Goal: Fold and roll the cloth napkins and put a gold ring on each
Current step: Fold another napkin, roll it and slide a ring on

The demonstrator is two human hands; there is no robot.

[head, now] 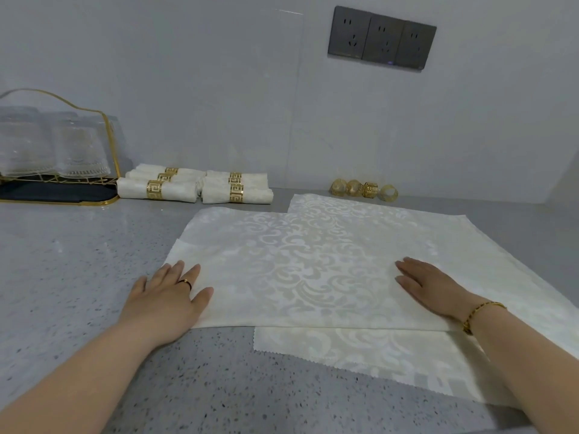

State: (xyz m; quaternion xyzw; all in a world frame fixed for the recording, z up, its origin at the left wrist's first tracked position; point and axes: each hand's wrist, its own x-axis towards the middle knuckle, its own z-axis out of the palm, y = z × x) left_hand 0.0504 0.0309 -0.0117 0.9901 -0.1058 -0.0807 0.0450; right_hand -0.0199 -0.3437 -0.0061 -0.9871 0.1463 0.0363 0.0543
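Both palms flat, fingers spread, gripping nothing: left hand (169,296) and right hand (429,286) press the top cream damask cloth napkin (282,270) between them. Risk: the loose second napkin (360,349) underneath drags along, skewing the fold. Loose gold rings (365,189) well beyond the right hand.

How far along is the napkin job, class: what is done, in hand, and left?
Done: several rolled napkins with gold bands lie by the wall. In hand: the left hand and right hand press flat on the top napkin, not yet rolled. Left: a napkin underneath and four loose gold rings.
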